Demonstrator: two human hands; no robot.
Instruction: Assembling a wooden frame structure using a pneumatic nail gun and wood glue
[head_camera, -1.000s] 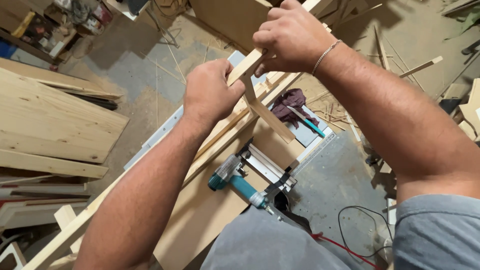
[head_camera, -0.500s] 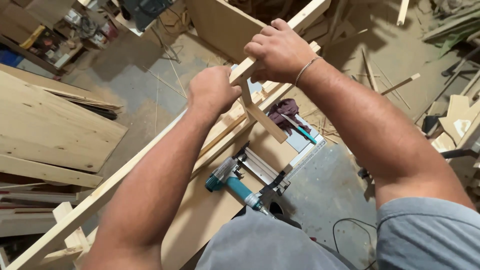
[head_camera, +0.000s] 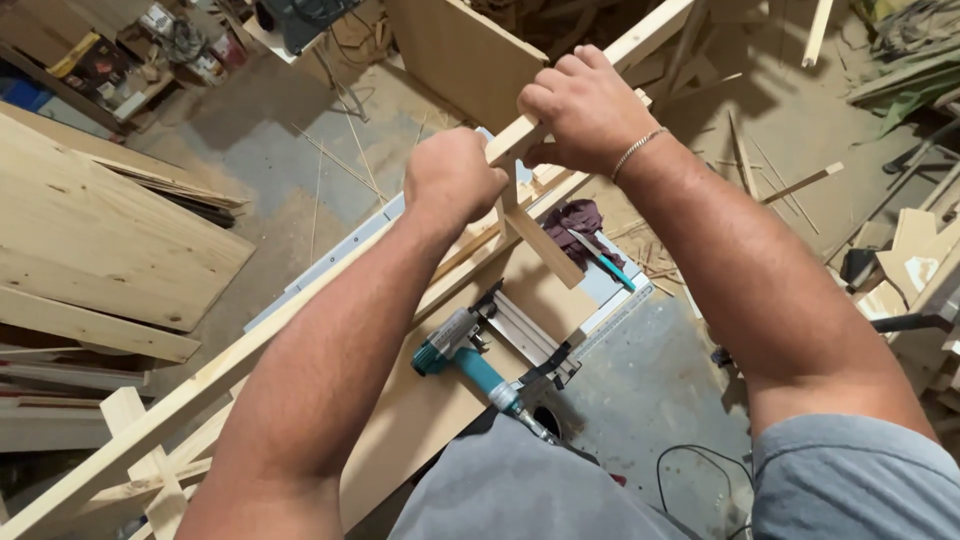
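Now both my hands have slid along long wooden slat: left hand grip clamped on it, right hand clamped too; short crosspiece hangs beneath, nail gun idle on surface.

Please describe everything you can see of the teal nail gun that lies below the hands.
The teal nail gun lies on its side on a light wooden board, below both forearms. It has a grey metal head toward the upper left, a teal body and a teal handle running toward the lower right, where a dark hose fitting joins it. A long grey magazine sticks out beside the handle. Neither hand touches it.
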